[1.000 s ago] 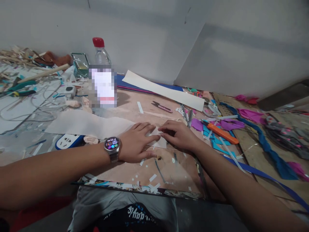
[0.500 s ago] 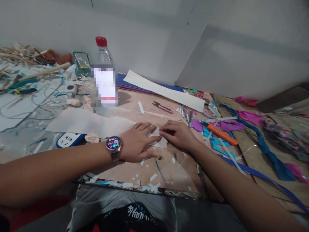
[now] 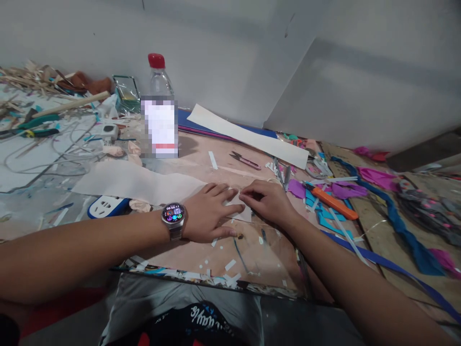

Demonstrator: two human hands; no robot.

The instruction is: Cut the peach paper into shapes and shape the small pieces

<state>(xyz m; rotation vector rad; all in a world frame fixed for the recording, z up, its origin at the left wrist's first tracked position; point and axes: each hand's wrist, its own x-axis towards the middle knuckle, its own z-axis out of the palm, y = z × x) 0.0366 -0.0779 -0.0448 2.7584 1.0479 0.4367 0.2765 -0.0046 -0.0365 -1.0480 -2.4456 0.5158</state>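
Left of center, one pale paper strip (image 3: 144,185), reaching right beneath the left hand (image 3: 209,211), palm down with fingers spread; paper showing again beside the right hand (image 3: 264,199), near frame center, fingertips pinched together, cannot tell whether on paper. On the bench (image 3: 180,259): one red-capped bottle (image 3: 161,82), upper left; one pair of snips (image 3: 248,162), center; one orange cutter (image 3: 334,203), right.

A red-capped bottle (image 3: 161,82) stands left of pink snips (image 3: 247,160) and an orange cutter (image 3: 334,202)
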